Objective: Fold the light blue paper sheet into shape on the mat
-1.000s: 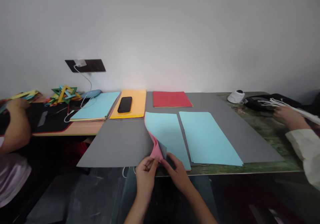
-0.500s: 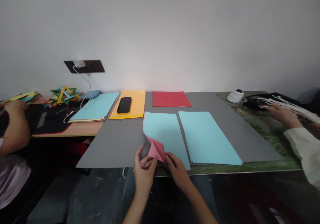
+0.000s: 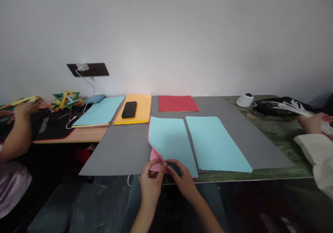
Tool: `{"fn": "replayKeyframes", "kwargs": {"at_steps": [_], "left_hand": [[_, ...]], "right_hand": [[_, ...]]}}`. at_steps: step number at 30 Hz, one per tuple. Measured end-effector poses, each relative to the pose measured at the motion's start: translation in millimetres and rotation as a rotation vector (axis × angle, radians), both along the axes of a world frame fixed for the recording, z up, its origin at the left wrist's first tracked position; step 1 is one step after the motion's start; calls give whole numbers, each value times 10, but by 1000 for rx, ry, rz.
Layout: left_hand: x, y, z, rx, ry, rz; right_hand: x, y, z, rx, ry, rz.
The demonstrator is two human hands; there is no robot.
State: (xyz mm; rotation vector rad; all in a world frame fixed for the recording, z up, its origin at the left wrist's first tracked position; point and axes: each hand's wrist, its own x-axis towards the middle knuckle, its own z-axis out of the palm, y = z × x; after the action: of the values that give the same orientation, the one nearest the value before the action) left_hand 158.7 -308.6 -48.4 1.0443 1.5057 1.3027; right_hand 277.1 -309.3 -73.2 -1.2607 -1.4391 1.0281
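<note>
At the table's front edge, my left hand (image 3: 151,179) and my right hand (image 3: 182,178) meet, both pinching the lifted lower-left corner of a pink paper sheet (image 3: 155,156). That corner curls up, and my fingers partly hide it. Light blue paper (image 3: 170,132) lies flat against the pink sheet, whose pink edge shows along the left side. Just to the right is a second stack of light blue paper (image 3: 218,143), apart from both hands.
Behind are red paper (image 3: 178,103), yellow paper (image 3: 144,108) and a phone (image 3: 129,109) on the grey sheet (image 3: 122,153). Co-workers' hands show at left (image 3: 24,111) and right (image 3: 312,122), the latter holding white strips. A white spool (image 3: 244,100) stands at the back right.
My fingers have drawn closer together over the pink corner, which now shows less of its folded face. At right, the co-worker's hand has shifted right along the white strips.
</note>
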Motion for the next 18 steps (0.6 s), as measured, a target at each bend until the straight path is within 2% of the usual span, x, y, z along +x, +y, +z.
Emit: {"fn": "replayKeyframes", "kwargs": {"at_steps": [5,9,12,16,18], "left_hand": [[-38,8,-87,29,-67,-42],[-56,24,-153,71,-81,0],[-48,21,-164,55,-111,10],[-11,-2,-154,-2,-176,-49],[10,-18,-152,23,-218,-24]], "right_hand": [[23,7,6,-37,17,20],[43,23,-13,-31,48,30],[46,31,-25,-29,92,32],[38,41,-23,-30,98,26],[31,49,-25,-30,97,13]]}}
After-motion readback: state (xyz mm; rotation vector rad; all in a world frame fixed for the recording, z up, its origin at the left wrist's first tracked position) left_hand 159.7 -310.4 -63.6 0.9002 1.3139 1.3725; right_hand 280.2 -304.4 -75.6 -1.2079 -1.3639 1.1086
